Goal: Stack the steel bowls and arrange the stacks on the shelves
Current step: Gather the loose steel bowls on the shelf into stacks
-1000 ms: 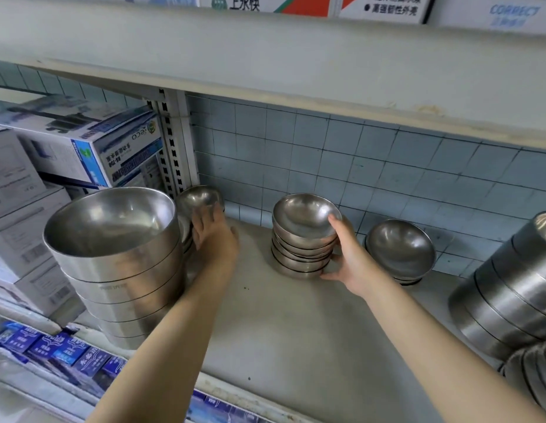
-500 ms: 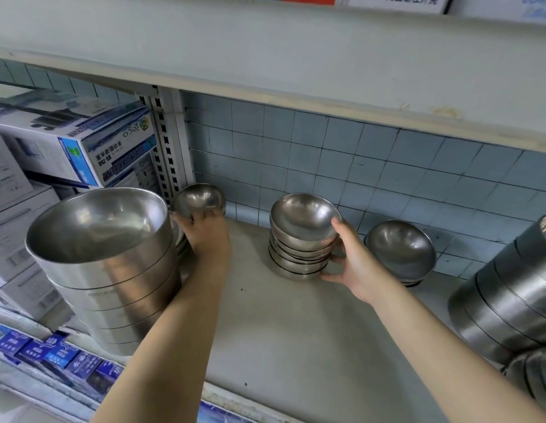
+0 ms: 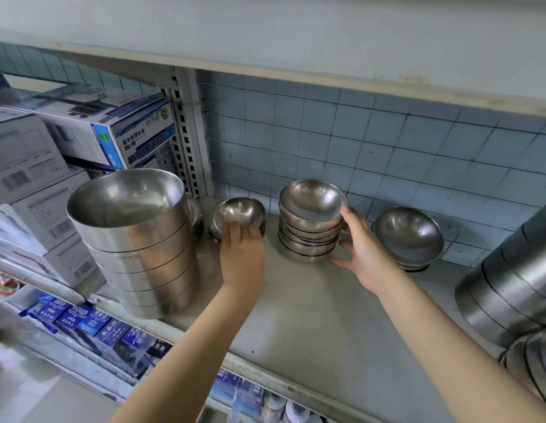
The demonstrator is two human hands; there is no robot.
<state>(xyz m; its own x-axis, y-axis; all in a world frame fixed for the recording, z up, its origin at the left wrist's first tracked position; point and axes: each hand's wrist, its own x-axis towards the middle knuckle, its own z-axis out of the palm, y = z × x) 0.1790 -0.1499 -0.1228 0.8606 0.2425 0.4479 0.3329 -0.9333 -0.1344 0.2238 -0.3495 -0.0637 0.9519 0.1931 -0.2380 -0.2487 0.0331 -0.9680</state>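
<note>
Shifted rightward: small bowl (image 3: 238, 212), drawn out from behind the big bowl stack (image 3: 137, 239) toward the middle stack (image 3: 309, 227) on the shelf (image 3: 311, 315). Its near rim is held by the left grip (image 3: 242, 254). The middle stack is clasped by the right grip (image 3: 361, 251).

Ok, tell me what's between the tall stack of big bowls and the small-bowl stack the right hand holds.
In the head view, a small steel bowl sits between the tall stack and the small-bowl stack, gripped by the left hand.
</note>
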